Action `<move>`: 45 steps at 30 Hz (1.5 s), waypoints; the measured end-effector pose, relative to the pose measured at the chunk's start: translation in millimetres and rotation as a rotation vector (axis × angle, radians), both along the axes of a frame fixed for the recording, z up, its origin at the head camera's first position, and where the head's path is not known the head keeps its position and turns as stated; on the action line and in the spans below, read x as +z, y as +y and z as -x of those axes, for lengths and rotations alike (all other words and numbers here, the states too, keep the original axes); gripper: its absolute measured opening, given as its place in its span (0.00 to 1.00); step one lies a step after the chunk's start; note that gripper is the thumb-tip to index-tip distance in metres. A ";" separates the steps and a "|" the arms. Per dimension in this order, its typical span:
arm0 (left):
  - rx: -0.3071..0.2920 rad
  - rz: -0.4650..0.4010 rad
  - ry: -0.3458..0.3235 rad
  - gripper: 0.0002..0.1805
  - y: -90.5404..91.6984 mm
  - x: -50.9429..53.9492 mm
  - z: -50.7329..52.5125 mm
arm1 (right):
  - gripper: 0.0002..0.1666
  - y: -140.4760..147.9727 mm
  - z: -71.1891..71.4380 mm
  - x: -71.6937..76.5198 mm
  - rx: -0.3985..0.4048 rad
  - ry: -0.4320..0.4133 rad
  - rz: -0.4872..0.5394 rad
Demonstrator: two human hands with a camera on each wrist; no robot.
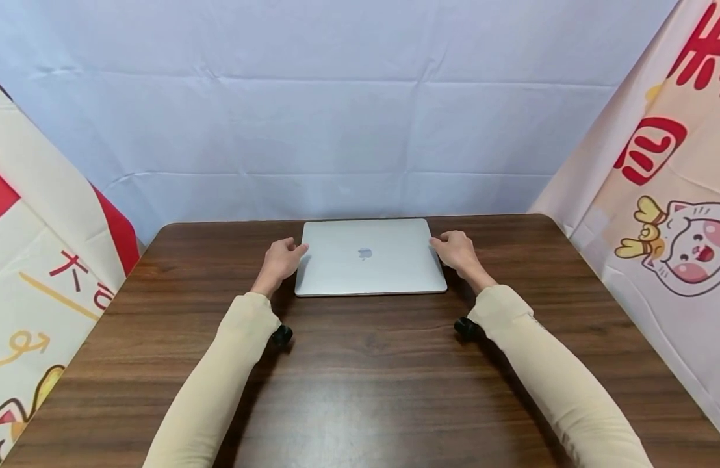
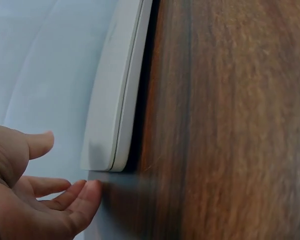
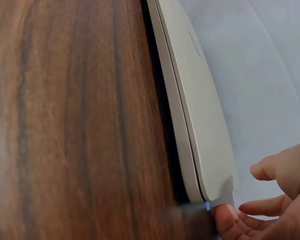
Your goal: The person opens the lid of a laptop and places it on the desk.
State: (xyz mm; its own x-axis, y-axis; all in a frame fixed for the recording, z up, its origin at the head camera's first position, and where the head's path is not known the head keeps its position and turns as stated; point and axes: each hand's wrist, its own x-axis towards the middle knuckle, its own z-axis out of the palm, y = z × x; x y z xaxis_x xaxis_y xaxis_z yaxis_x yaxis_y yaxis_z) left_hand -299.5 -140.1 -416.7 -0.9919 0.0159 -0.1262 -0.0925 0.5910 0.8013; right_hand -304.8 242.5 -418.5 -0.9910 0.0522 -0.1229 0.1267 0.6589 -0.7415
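Note:
A silver laptop (image 1: pixel 372 260) with an apple logo lies lid-down on the wooden table (image 1: pixel 360 377) near its far edge. At the laptop's left side is my left hand (image 1: pixel 282 259); in the left wrist view its thumb (image 2: pixel 42 145) stands apart from the lid, fingers slightly bent beside the corner. My right hand (image 1: pixel 455 251) is at the opposite side. In the right wrist view its fingertips (image 3: pixel 225 216) are at the corner, perhaps touching it, while the thumb is raised off the lid. Neither hand visibly pinches the laptop.
A pale cloth backdrop (image 1: pixel 336 130) hangs just behind the table. Printed cloths with cartoon figures hang at the left (image 1: pixel 50 260) and right (image 1: pixel 676 214). Small black devices sit under the left wrist (image 1: pixel 282 335) and the right wrist (image 1: pixel 466 327).

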 end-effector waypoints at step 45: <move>0.147 0.004 -0.025 0.28 28.4 1.0 -0.6 | 0.31 -27.4 6.3 -5.4 -0.132 0.020 -0.016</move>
